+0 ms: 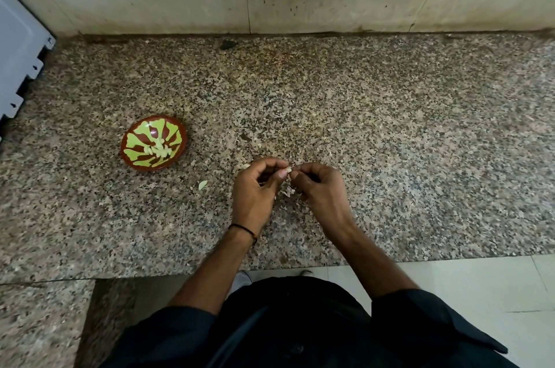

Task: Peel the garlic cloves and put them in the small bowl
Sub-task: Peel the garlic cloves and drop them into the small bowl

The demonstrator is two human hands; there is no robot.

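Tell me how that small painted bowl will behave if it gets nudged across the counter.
The small painted bowl looks shallow and wide, so it would probably slide rather than tip. Its glossy look suggests glazed ceramic: likely stiff, and chippable on the stone counter. Holding only a few peeled cloves, it is probably light.

The speckled granite counter (390, 127) carries a small patterned bowl (136, 139) and, near it, a loose garlic clove (203, 185).
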